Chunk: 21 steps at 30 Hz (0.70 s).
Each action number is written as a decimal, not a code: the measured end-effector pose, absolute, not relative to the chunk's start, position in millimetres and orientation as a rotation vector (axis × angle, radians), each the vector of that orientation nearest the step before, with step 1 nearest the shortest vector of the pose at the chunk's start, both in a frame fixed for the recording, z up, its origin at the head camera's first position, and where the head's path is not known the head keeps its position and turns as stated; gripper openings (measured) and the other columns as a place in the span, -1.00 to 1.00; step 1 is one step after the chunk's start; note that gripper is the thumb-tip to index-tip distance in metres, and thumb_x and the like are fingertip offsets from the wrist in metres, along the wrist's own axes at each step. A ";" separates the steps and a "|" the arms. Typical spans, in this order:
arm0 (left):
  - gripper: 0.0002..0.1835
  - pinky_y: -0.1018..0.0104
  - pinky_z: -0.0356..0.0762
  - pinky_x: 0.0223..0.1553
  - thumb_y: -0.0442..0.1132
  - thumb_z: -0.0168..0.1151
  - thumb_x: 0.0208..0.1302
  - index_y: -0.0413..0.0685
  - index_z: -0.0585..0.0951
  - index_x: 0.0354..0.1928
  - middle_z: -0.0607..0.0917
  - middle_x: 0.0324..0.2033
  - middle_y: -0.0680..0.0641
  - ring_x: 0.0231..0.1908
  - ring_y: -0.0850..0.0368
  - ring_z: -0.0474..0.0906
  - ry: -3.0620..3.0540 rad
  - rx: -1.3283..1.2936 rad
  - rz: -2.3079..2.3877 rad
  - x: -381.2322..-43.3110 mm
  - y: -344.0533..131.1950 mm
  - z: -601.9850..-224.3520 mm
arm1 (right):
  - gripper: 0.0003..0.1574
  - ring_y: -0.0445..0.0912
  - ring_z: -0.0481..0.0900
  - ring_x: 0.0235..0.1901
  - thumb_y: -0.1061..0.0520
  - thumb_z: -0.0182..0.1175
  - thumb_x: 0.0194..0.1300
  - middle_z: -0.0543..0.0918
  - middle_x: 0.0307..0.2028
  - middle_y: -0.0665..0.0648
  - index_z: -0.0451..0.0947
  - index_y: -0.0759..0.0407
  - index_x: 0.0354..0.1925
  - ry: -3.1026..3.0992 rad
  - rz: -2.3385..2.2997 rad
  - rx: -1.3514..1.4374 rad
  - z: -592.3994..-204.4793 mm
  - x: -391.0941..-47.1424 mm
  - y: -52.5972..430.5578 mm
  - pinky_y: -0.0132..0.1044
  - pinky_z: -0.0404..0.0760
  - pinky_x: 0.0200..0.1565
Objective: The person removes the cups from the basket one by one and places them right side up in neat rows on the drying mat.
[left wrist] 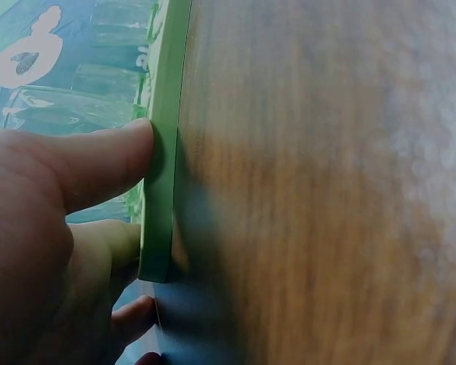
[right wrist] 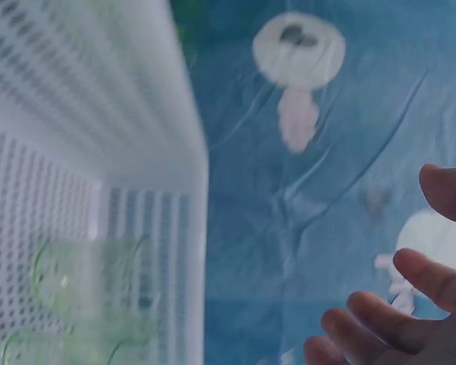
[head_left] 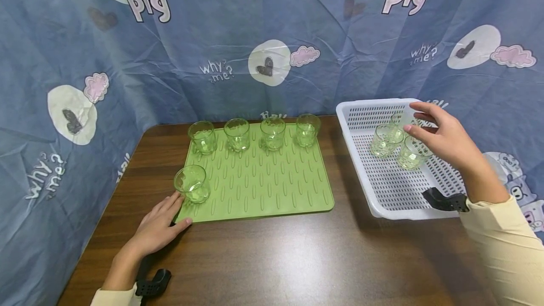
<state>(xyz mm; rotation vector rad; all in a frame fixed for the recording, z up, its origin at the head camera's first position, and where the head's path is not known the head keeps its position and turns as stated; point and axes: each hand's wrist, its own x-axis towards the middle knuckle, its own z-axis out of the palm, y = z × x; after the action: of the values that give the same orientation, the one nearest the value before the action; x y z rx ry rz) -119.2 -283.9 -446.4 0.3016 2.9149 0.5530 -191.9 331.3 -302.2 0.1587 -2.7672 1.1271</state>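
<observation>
My left hand (head_left: 159,225) rests at the front left corner of a green ribbed mat (head_left: 263,178), its fingers stretched out. Its thumb lies on the mat's edge (left wrist: 164,152) in the left wrist view. Close by its fingertips, a clear green-tinted glass (head_left: 192,184) stands upright on that corner. Several similar glasses (head_left: 237,134) line the mat's back edge. My right hand (head_left: 446,136) hovers over a white plastic basket (head_left: 374,202), holding nothing, fingers spread and slightly bent. Inside the basket stand three glasses (head_left: 384,143), partly overlapped by the hand.
A brown wooden table (head_left: 263,263) carries the mat and, to its right, the basket. Behind and at the sides hangs a blue printed cloth (head_left: 238,22). Black straps with camera mounts (head_left: 155,283) are on both wrists.
</observation>
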 end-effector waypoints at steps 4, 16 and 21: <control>-0.17 -0.56 0.11 0.20 0.13 0.12 0.41 -0.35 0.20 0.47 0.12 0.50 -0.39 0.42 -0.49 0.07 2.924 0.299 0.577 -119.2 -284.3 -446.8 | -0.15 0.36 0.33 0.36 -0.14 0.16 0.42 0.28 0.44 0.38 0.14 0.13 0.51 -2.817 1.087 0.071 -306.3 -199.0 344.6 -0.81 0.26 -0.20; -0.16 -0.54 0.11 0.22 0.16 0.09 0.42 -0.33 0.18 0.49 0.12 0.51 -0.38 0.44 -0.48 0.06 2.907 0.293 0.546 -119.7 -284.0 -444.9 | -0.02 0.43 0.21 0.38 -0.01 0.27 0.36 0.19 0.46 0.46 0.06 0.34 0.50 -2.939 1.056 0.042 -335.6 -219.6 372.4 0.34 0.23 0.29; -0.16 -0.54 0.12 0.23 0.15 0.09 0.43 -0.32 0.19 0.49 0.12 0.51 -0.38 0.44 -0.48 0.06 2.911 0.294 0.541 -119.4 -284.8 -445.5 | 0.00 0.49 0.14 0.39 0.05 0.26 0.34 0.16 0.44 0.55 0.01 0.43 0.49 -2.987 1.067 0.060 -349.8 -226.4 381.8 0.38 0.19 0.31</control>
<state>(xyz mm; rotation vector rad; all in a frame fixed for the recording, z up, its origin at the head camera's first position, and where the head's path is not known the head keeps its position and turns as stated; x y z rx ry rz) -119.4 -284.8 -445.5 0.2938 2.9110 0.5406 -226.4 381.8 -349.8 0.0602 -2.9872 1.0667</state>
